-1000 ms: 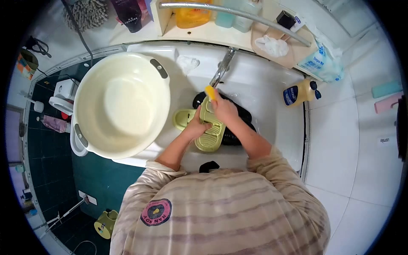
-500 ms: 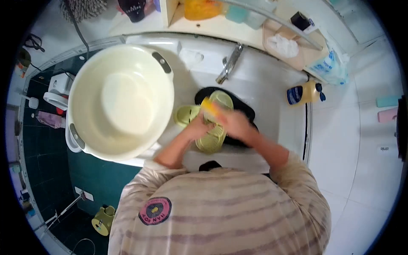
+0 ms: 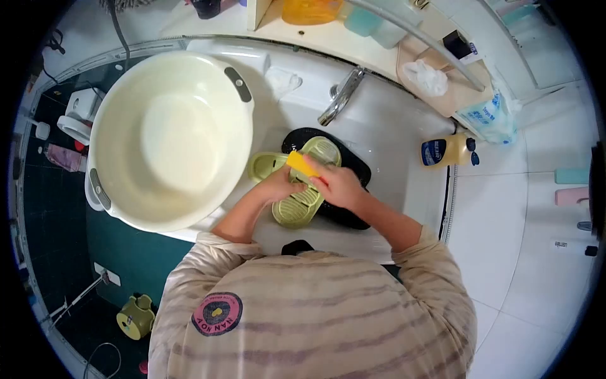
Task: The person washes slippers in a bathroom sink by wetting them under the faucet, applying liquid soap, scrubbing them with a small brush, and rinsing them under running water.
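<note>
In the sink, my left hand [image 3: 279,185] grips a light green slipper [image 3: 294,211] around its middle, thumb lying across it. My right hand [image 3: 341,188] is closed on a yellow brush [image 3: 302,163], which is pressed against the same slipper near its middle; its underside is hidden. A second green slipper [image 3: 265,164] lies just left of the held one, partly behind my left hand. Under and to the right are black slippers [image 3: 355,165], partly covered by the green slipper and my right hand.
A large cream basin [image 3: 126,189] rests on the left of the white sink [image 3: 404,208]. The faucet [image 3: 341,98] juts over the back edge. A yellow detergent bottle [image 3: 445,151] lies at the right rim, near a blue-white packet [image 3: 489,117]. Bottles line the shelf behind.
The brush and my right hand were motion-blurred and now look sharp, with the brush still on the slipper. My view has shifted slightly. Both hands keep their holds.
</note>
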A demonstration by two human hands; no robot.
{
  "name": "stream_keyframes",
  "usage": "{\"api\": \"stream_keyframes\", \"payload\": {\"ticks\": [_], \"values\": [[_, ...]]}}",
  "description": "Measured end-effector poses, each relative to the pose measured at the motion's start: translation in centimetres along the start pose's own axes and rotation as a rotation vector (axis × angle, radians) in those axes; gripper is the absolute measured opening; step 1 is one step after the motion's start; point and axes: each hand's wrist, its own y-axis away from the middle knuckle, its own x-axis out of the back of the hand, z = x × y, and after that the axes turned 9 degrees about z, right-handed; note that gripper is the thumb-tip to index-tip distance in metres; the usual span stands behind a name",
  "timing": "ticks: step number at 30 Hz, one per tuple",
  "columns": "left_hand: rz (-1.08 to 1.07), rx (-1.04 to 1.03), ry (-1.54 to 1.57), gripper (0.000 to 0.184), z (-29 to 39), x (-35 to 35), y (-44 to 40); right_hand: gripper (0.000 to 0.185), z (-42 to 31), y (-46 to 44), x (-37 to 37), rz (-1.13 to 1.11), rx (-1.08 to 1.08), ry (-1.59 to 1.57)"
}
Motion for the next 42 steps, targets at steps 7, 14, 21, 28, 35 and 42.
{"api": "stream_keyframes", "payload": {"ticks": [7,14,21,28,35,42], "values": [[-0.043,-0.036,0.053,0.091,0.7,0.4,-0.7,0.052,-1.9,-0.2,0.6,0.066,0.084,-0.086],[-0.018,-0.073,0.090,0.091,0.1,0.7,-0.9,0.060,1.5,0.1,0.6,-0.025,-0.187,0.006],[-0.043,-0.082,0.147,0.092,-0.7,0.1,-0.9,0.058,2.8,0.1,0.5,-0.026,-0.404,0.056],[-0.036,-0.030,0.128,0.090,0.6,-0.2,-0.5,0.055,5.7,1.1,0.3,0.054,-0.523,0.064],[-0.057,0.009,0.225,0.091,1.0,-0.2,-0.5,0.055,5.2,1.5,2.0,0.047,-0.432,0.083],[-0.068,-0.006,0.181,0.091,0.4,-0.2,0.0,0.053,4.4,0.9,0.7,0.025,-0.380,0.063]]}}
